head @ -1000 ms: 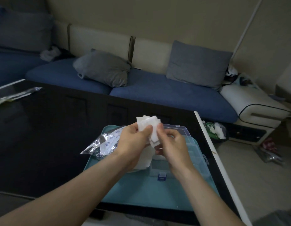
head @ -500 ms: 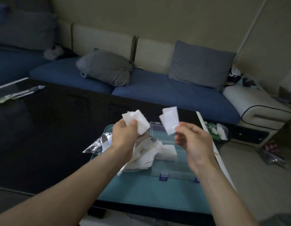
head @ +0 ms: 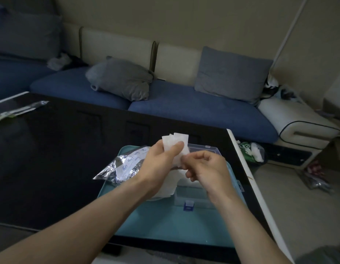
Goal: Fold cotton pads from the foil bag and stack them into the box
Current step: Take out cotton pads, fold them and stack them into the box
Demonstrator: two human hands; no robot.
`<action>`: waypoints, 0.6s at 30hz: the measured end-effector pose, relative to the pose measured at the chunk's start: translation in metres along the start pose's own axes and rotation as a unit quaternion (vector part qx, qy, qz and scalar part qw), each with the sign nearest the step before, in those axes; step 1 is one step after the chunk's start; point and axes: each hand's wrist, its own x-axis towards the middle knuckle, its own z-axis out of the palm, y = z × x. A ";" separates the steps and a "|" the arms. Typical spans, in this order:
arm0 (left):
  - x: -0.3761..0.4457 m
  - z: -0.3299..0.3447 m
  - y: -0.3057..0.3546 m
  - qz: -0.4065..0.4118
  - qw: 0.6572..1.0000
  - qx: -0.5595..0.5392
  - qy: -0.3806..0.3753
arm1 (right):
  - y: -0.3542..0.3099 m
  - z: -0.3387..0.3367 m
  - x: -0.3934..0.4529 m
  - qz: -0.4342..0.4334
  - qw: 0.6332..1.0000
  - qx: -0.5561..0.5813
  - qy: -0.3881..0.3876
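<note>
We see both hands up over the box (head: 202,149) w/ white cotton pads (head: 175,143) between them. Left hand (head: 158,162) grips the pads, thumb curled across the front; right hand (head: 205,168) pinches their lower edge, fingers curled. Foil bag (head: 125,166) lies open just left of the box, both on a teal tray (head: 165,221) on the dark counter (head: 51,159).

Dim room, blue sofa (head: 194,109), grey cushions (head: 232,73), beige wall (head: 184,20), black table (head: 51,159)
</note>
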 end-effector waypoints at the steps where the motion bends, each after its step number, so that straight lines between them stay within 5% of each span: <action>1: 0.001 -0.001 -0.002 0.019 0.999 0.032 0.010 | 0.000 0.000 0.000 -0.014 0.999 -0.043 0.004; 4: 0.001 -0.007 -0.006 0.047 0.991 0.118 0.040 | 0.000 -0.003 0.003 -0.089 0.986 -0.140 0.014; 9: -0.001 -0.011 -0.005 0.091 0.975 0.200 0.018 | 0.011 -0.007 0.003 -0.207 0.930 -0.257 -0.160; 12: -0.002 -0.011 -0.007 0.136 0.962 0.237 0.018 | 0.016 -0.003 0.007 -0.229 0.926 -0.261 -0.146; 14: -0.002 -0.011 -0.008 0.128 0.970 0.204 0.004 | 0.018 -0.001 0.009 -0.226 0.938 -0.230 -0.128; 18: 0.003 -0.012 -0.009 -0.032 0.992 -0.022 -0.123 | 0.021 -0.003 0.012 -0.200 0.957 -0.146 -0.152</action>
